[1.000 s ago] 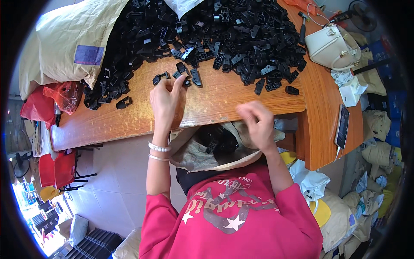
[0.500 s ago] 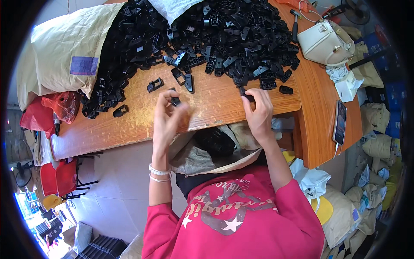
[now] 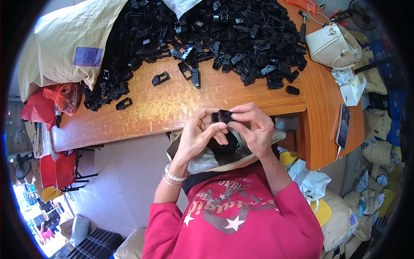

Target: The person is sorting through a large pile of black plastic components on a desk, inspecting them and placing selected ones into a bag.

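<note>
Above the front edge of the wooden table point(image 3: 146, 103), my two hands meet around small black plastic parts point(image 3: 224, 115). My left hand point(image 3: 196, 134) is closed on a black part between thumb and fingers. My right hand point(image 3: 256, 129) pinches a black piece against it from the right. Fingers hide where the two pieces touch, so I cannot tell whether they are joined. Below the hands, an open pale sack point(image 3: 202, 163) sits at my lap with dark contents. A large heap of similar black parts point(image 3: 241, 39) covers the far side of the table.
Several loose parts point(image 3: 160, 78) lie in front of the heap. A tan sack point(image 3: 64, 43) and red plastic bags point(image 3: 64, 97) are at the left. On the right are a hammer point(image 3: 303, 30), a white handbag point(image 3: 332, 47), a tissue pack point(image 3: 352, 91) and a phone point(image 3: 343, 126).
My hands have come together, the left moving right and the right drawing back toward me. The black pieces, held apart before, are now against each other.
</note>
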`<action>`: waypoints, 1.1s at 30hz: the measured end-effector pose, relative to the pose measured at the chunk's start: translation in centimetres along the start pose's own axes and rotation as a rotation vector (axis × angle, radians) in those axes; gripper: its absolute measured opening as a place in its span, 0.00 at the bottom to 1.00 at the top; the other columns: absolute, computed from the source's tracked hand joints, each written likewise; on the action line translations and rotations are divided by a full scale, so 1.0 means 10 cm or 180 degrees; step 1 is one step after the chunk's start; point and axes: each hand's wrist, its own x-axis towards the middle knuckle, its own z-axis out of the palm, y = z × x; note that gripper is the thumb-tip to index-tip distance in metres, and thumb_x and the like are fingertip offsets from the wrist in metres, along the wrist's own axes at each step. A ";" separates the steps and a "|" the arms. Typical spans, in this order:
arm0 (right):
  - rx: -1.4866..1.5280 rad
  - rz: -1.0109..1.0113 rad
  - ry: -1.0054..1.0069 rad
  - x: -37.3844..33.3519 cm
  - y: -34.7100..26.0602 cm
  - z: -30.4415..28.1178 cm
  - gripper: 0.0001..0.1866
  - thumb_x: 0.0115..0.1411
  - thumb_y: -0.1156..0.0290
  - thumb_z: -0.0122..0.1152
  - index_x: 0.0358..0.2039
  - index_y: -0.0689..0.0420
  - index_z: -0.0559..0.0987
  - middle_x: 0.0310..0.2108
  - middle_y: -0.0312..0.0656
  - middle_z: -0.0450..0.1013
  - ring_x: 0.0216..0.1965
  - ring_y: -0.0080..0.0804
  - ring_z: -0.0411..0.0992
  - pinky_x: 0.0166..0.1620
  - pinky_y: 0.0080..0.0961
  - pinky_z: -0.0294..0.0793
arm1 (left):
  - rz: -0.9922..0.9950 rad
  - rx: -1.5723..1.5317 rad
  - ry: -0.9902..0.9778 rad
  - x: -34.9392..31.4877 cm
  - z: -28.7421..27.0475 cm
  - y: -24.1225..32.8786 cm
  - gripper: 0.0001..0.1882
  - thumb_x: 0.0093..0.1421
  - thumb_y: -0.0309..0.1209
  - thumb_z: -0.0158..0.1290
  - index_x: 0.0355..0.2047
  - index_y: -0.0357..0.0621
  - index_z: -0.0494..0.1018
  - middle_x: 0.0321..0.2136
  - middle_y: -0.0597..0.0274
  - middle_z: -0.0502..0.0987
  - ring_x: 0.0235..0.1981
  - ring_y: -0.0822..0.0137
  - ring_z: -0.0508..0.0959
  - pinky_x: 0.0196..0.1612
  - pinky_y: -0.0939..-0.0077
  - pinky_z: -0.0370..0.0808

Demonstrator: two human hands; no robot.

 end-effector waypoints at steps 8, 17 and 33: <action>-0.0483 -0.0191 -0.0246 0.02 -0.10 0.05 0.09 0.52 0.81 0.63 0.35 0.61 0.81 0.42 0.45 0.75 0.41 0.35 0.74 0.42 0.24 0.73 | 0.0701 0.1045 0.0197 -0.05 0.02 -0.02 0.15 0.62 0.20 0.51 0.49 0.33 0.68 0.28 0.55 0.77 0.25 0.71 0.80 0.28 0.83 0.75; 0.0080 0.0780 -0.0632 0.03 0.00 0.00 0.11 0.55 0.79 0.62 0.41 0.63 0.79 0.35 0.41 0.76 0.38 0.27 0.74 0.43 0.20 0.72 | 0.1227 0.1818 0.0403 0.06 -0.09 -0.03 0.16 0.56 0.26 0.59 0.44 0.37 0.70 0.26 0.59 0.77 0.28 0.68 0.79 0.32 0.76 0.75; -0.2803 -0.0563 0.0014 0.54 0.45 -0.36 0.13 0.55 0.82 0.57 0.42 0.60 0.78 0.31 0.46 0.68 0.32 0.40 0.70 0.34 0.35 0.70 | 0.0943 0.1833 0.1191 0.66 -0.49 -0.09 0.07 0.58 0.28 0.56 0.35 0.39 0.72 0.27 0.57 0.75 0.25 0.68 0.76 0.30 0.74 0.73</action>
